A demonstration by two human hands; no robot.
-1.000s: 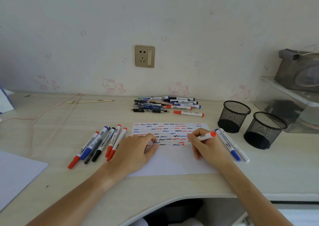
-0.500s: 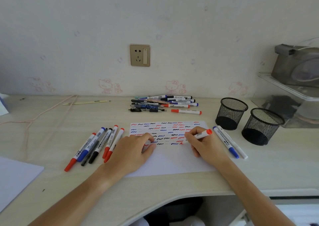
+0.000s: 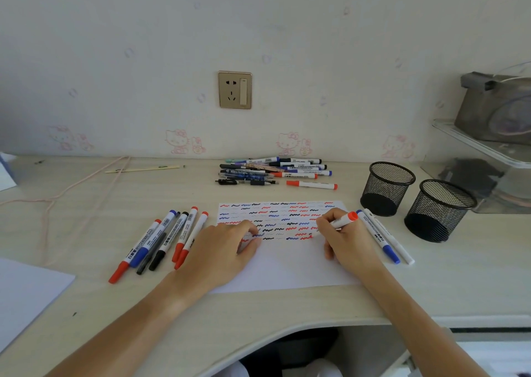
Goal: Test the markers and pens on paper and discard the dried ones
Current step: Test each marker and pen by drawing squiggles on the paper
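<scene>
Right hand (image 3: 349,240) holds red marker (image 3: 342,220) slanted, tip down-left on paper (image 3: 290,264)

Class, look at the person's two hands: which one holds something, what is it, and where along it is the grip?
The right hand grips a red marker near its tip end. The left hand only rests on the paper.

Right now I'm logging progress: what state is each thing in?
right hand: grips red marker, tip on paper
left hand: flat, holding the paper down
paper: upper half filled with squiggles
mesh cups: upright, look empty
wall switch: position unclear
</scene>
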